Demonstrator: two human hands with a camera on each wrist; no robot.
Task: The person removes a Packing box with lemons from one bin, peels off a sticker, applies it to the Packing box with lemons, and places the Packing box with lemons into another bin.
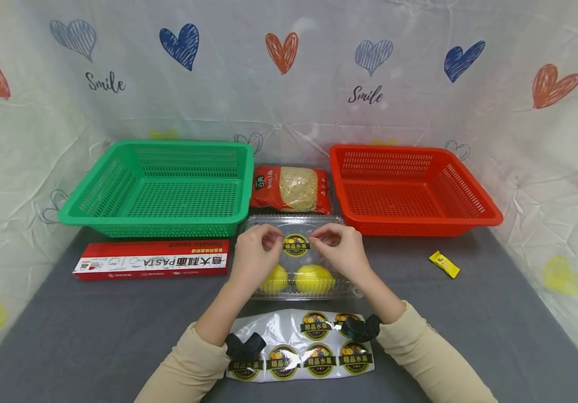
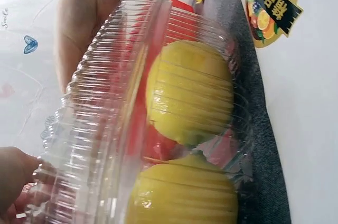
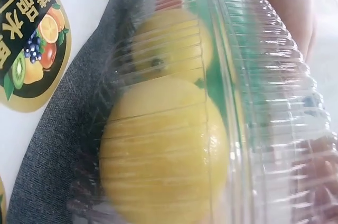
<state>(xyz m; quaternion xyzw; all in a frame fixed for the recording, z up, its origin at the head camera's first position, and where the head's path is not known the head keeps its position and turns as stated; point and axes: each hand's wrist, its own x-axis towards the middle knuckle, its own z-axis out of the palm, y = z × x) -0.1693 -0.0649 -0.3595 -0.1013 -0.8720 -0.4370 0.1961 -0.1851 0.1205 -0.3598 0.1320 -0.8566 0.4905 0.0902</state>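
In the head view a round black-and-gold fruit sticker (image 1: 296, 245) lies over the lid of a clear plastic clamshell box (image 1: 296, 291). My left hand (image 1: 257, 254) pinches the sticker's left edge between thumb and fingertips. At the opposite edge, my right hand (image 1: 343, 249) pinches it the same way. Two yellow fruits (image 1: 314, 279) show through the box's near side. Both wrist views look through the ribbed wall at these fruits (image 2: 190, 92), with the closed lid above them. Part of each hand is hidden behind the lid there.
A sheet of matching stickers (image 1: 289, 341) lies in front of the box, under the wrists. Behind stand a green basket (image 1: 155, 229) and a red basket (image 1: 419, 229), a red food bag (image 1: 291, 189) between them. A pasta box (image 1: 151, 259) lies left, a small yellow packet (image 1: 444, 264) right.
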